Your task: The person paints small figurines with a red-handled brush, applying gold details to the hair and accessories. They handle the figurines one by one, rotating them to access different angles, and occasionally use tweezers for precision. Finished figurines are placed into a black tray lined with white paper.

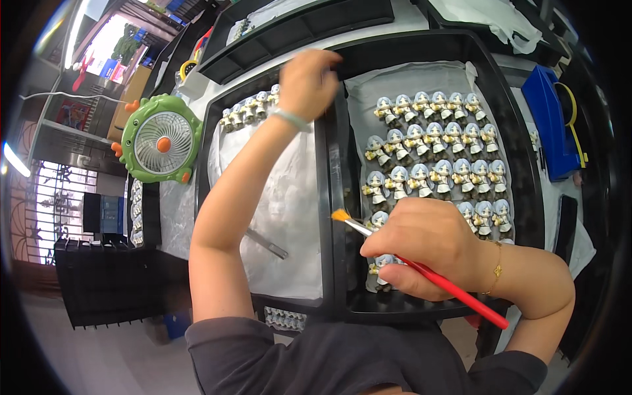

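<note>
While the right hand (pixel 428 247) hangs over the near part of the figurine tray (pixel 408 51), its thumb and fingers are closed firmly round a paintbrush (pixel 461 296). Red handle slants out toward the near right corner of the figurine tray; orange bristles (pixel 340 215) point left, at that tray's left wall. Whether the bristles touch the wall, cannot tell.

Figurines (pixel 434 135), pale-haired with white clothing, lie in rows on the paper lining of the figurine tray; the nearer rows are partly covered by the right hand.

Left hand (pixel 309 82): near the far left corner of the figurine tray, blurred, fingers partly curled. How far the grip is closed, and whether it has hold of anything, cannot tell. Pale band on its wrist; thin gold bracelet (pixel 498 270) on the other.

Directly left of the figurine tray, a second tray (pixel 289 304), black, paper-lined. At its far end, a short row of small figures (pixel 260 103) near the left forearm; nearer, a flat grey metal tool (pixel 268 245), partly hidden by that arm.

Farther left of the figurine tray, a green fan (pixel 164 144) with orange centre. To the figurine tray's right, a blue holder (pixel 548 125) with a yellow ring. Beyond its far right corner, a white plastic bag (pixel 517 26).
</note>
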Motion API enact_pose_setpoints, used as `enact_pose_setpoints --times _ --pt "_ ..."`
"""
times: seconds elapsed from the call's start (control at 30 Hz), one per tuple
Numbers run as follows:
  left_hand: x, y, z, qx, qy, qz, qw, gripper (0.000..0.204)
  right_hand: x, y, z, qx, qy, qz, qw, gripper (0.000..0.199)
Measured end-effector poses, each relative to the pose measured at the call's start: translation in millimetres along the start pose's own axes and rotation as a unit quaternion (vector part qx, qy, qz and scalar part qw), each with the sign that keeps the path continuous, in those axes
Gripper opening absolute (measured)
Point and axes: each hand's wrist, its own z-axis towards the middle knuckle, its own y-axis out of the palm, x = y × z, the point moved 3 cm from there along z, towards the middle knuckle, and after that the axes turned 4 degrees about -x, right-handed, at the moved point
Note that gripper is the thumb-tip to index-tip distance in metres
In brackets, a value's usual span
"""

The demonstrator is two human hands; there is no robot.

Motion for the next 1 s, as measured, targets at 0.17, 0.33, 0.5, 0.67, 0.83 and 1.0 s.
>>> enact_pose_setpoints --times 0.17,0.33,0.5,0.67,0.83,1.0 --pt "41.3 78.6 23.3 -0.430 -0.094 0.106 0.892 0.035 2.7 -7.8 0.1 0.079 -0.017 -0.009 0.997 0.016" --pt "34.4 93.9 30.7 -0.547 -0.107 0.132 0.820 0.031 20.3 -12.5 -1.1 0.104 0.035 -0.005 0.994 0.013" --pt "37.1 8.3 5.7 -0.269 -0.228 -0.375 0.857 0.032 24.8 -17.9 -3.6 0.154 0.094 0.074 0.981 0.013" --pt "63.1 -54.0 -67.5 -0.188 -0.317 -0.691 0.622 0.049 23.5 -19.3 -2.7 0.110 0.208 0.196 0.952 0.027" --pt "86.9 -73.9 -112.1 -0.166 -0.284 -0.763 0.557 0.073 24.1 -13.2 -3.4 0.125 0.250 0.237 0.930 0.023" --pt "104.8 -82.0 -117.9 -0.129 -0.278 -0.732 0.608 0.078 30.4 -10.6 -6.8 0.121 0.256 0.196 0.939 0.030"
